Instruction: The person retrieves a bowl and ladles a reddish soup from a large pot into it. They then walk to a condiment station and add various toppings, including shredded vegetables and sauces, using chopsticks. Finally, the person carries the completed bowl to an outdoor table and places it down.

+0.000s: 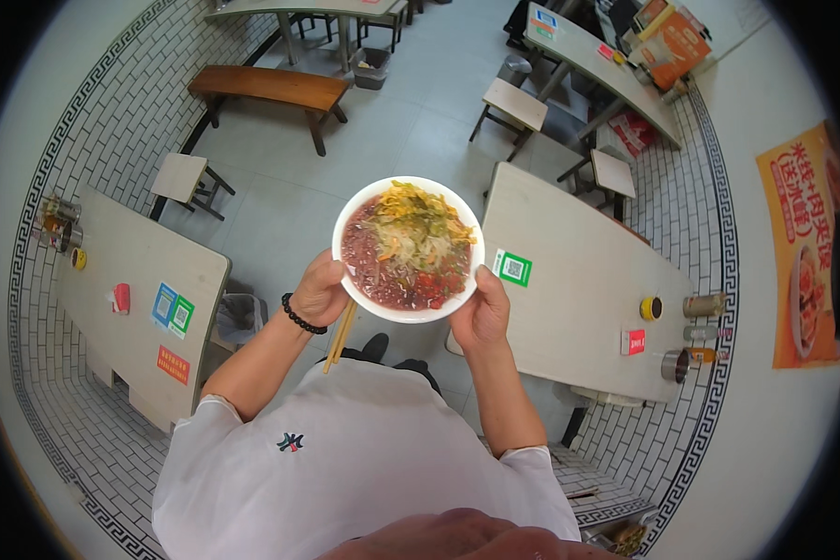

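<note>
A white bowl (408,250) is held up level in front of me, above the floor between two tables. It is filled with a reddish soup or sauce, shredded yellow and green toppings and chopped red pieces. My left hand (322,290), with a black bead bracelet on the wrist, grips the bowl's left rim, its thumb on the edge. A pair of wooden chopsticks (339,337) sticks out below the same hand. On the opposite side my right hand (481,308) holds the rim, thumb on top. The fingers under the bowl are hidden.
Long tables stand at left (213,262) and right (567,280), bearing condiment jars, tissue packs and printed code stickers. A grey bin (241,316) is beside the left table. Ahead are a wooden bench (269,85), stools (180,177) and another table (595,66). Grey floor runs between them.
</note>
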{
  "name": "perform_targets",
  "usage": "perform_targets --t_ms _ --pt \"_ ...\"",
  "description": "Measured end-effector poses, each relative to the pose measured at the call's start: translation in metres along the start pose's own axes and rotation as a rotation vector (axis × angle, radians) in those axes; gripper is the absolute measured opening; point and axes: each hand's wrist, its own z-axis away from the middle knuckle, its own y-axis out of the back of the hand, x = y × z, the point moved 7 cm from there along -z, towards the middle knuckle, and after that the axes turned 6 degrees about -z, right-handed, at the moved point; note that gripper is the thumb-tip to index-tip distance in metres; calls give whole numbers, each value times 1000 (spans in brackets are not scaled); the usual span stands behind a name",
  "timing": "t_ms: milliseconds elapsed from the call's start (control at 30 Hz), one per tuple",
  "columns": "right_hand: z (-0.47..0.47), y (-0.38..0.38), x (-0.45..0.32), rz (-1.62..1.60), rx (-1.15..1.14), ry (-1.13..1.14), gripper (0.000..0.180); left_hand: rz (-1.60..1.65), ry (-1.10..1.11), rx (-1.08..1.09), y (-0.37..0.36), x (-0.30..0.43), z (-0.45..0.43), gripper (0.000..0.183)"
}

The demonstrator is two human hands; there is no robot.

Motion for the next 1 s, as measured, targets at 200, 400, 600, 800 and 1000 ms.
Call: perform_targets --t_ms 200,400,600,800,1000 --pt "-50 -30 39 -43 -76 -152 46 17 -111 99 38 37 3 77" --pt "-95 -40 29 14 -42 -198 42 41 -130 159 61 39 -33 77" --pt "-175 -28 20 -14 -52 -202 42 65 -116 155 90 51 -106 78" --pt "-292 -11 -2 15 -144 -145 41 42 -131 127 132 79 -217 77" --pt "-405 -45 -47 56 -168 -117 38 -12 -145 101 150 126 -330 76"
